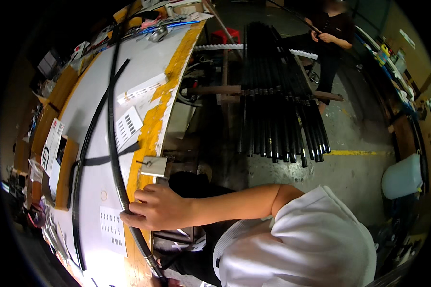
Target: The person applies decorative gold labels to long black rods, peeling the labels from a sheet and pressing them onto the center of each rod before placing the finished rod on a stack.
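Note:
My right hand (155, 208) is closed around a long black tube (114, 143), over the near edge of the workbench. The tube runs from the far side of the bench down to the lower edge, with shiny bands near its lower end. Only part of my left hand (172, 282) shows, at the bottom edge, with fingers around that lower end. Beside the held tube, a second black tube (88, 136) lies on the white tabletop (93, 184). A black strip (111, 158) and printed sheets (112, 229) lie underneath and next to the held tube.
Many black tubes (273, 110) rest in a bundle on a rack behind the bench. Another person (333, 38) sits beyond, holding a thin rod. A small white block (153, 166) sits at the bench edge. A translucent jug (402, 177) stands at right; boxes (52, 148) line the left.

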The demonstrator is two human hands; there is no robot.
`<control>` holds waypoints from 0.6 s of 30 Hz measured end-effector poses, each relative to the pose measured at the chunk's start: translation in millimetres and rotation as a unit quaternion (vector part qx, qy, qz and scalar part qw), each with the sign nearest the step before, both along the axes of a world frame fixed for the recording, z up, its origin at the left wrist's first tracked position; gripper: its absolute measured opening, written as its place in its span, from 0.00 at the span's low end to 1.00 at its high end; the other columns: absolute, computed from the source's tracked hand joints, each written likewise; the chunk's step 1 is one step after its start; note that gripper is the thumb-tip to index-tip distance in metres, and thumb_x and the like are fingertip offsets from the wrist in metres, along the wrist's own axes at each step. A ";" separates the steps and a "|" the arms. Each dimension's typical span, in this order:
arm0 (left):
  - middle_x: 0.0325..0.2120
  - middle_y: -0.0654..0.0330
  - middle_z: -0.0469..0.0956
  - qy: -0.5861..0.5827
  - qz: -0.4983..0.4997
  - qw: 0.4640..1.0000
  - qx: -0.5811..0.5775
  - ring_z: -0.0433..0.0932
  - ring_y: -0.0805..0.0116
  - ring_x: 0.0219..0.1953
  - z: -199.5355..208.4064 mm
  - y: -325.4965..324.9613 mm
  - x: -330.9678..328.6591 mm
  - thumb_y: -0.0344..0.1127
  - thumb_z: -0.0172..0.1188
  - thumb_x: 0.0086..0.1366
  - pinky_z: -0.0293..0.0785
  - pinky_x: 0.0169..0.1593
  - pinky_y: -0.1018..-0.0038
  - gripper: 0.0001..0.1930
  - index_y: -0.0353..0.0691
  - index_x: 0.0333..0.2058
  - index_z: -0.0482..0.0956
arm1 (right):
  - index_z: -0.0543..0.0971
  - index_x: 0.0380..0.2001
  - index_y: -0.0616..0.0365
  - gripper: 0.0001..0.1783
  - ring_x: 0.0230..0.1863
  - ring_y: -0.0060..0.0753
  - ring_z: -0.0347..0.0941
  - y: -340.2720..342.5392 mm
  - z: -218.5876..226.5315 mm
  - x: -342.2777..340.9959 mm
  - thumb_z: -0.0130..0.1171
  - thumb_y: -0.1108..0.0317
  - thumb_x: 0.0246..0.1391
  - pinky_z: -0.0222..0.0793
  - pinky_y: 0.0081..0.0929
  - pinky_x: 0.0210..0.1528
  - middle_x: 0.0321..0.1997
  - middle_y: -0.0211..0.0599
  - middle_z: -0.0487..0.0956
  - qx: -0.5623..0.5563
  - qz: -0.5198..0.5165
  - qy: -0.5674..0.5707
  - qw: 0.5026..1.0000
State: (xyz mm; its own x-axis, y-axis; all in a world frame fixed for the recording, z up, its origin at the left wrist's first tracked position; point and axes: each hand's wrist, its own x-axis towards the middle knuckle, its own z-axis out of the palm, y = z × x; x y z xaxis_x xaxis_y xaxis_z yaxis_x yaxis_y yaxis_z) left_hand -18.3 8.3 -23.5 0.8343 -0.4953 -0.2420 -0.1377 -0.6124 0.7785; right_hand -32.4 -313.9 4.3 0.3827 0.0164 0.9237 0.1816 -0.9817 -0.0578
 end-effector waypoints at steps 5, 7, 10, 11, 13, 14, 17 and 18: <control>0.12 0.63 0.67 -0.075 -0.134 0.980 -0.128 0.64 0.75 0.12 -14.3 -59.1 -19.5 0.37 0.55 0.70 0.60 0.17 0.77 0.28 0.26 0.60 0.56 | 0.71 0.56 0.53 0.27 0.24 0.25 0.67 -21.6 -3.4 -19.7 0.60 0.70 0.50 0.66 0.25 0.22 0.21 0.25 0.68 0.139 0.012 0.030 0.990; 0.13 0.63 0.67 -0.053 -0.100 0.979 -0.171 0.62 0.77 0.12 -19.8 -71.4 -22.9 0.35 0.53 0.71 0.58 0.16 0.78 0.27 0.26 0.61 0.55 | 0.65 0.61 0.54 0.30 0.21 0.27 0.67 -15.7 -3.4 -30.9 0.58 0.70 0.53 0.66 0.28 0.21 0.21 0.26 0.69 0.320 0.086 0.084 0.940; 0.14 0.63 0.67 -0.015 -0.037 0.980 -0.196 0.62 0.78 0.13 0.7 -93.6 -40.2 0.34 0.52 0.71 0.57 0.16 0.80 0.28 0.27 0.63 0.54 | 0.64 0.60 0.56 0.28 0.20 0.24 0.66 -13.0 -13.9 -39.6 0.58 0.64 0.59 0.62 0.26 0.23 0.20 0.26 0.68 0.444 0.231 0.219 0.838; 0.17 0.63 0.68 0.044 -0.004 0.964 -0.262 0.62 0.78 0.14 -22.4 -90.1 -31.6 0.32 0.52 0.71 0.55 0.15 0.82 0.28 0.29 0.64 0.53 | 0.65 0.60 0.56 0.27 0.20 0.22 0.65 -11.0 -19.0 -40.8 0.58 0.62 0.60 0.61 0.25 0.24 0.20 0.26 0.68 0.471 0.289 0.262 0.791; 0.18 0.62 0.69 0.086 0.013 0.964 -0.252 0.64 0.74 0.12 0.5 -105.9 -37.8 0.25 0.47 0.69 0.58 0.16 0.79 0.13 0.32 0.51 0.67 | 0.70 0.53 0.59 0.19 0.25 0.16 0.62 -7.1 -21.5 -39.0 0.57 0.62 0.62 0.60 0.21 0.28 0.22 0.26 0.68 0.532 0.374 0.302 0.697; 0.14 0.65 0.65 0.060 -0.006 0.954 -0.295 0.58 0.80 0.09 4.5 -120.1 -44.1 0.23 0.49 0.67 0.51 0.13 0.82 0.17 0.31 0.54 0.64 | 0.71 0.51 0.60 0.17 0.28 0.14 0.63 -5.1 -22.6 -41.0 0.56 0.63 0.63 0.62 0.19 0.31 0.25 0.25 0.72 0.588 0.421 0.334 0.604; 0.21 0.65 0.69 0.154 0.002 0.951 -0.267 0.66 0.79 0.17 25.3 -127.3 -50.0 0.22 0.57 0.63 0.59 0.20 0.83 0.18 0.33 0.51 0.66 | 0.77 0.49 0.60 0.17 0.36 0.12 0.69 9.9 -9.7 -50.8 0.61 0.68 0.57 0.66 0.15 0.37 0.33 0.23 0.77 0.634 0.465 0.342 0.514; 0.22 0.66 0.70 0.125 -0.011 0.958 -0.256 0.66 0.80 0.18 22.7 -122.6 -50.7 0.24 0.59 0.63 0.60 0.22 0.82 0.18 0.33 0.50 0.66 | 0.77 0.49 0.61 0.17 0.36 0.11 0.69 8.3 1.4 -54.4 0.62 0.69 0.56 0.66 0.14 0.37 0.35 0.24 0.77 0.619 0.429 0.406 0.517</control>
State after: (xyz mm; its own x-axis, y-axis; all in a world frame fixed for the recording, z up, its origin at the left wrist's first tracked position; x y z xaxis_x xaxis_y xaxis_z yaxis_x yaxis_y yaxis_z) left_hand -69.0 -114.3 -0.8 0.7701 -0.6193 -0.1529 0.0837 -0.1395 0.9867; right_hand -86.8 -305.6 5.7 0.9954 0.0910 -0.0310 -0.0589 0.3221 -0.9449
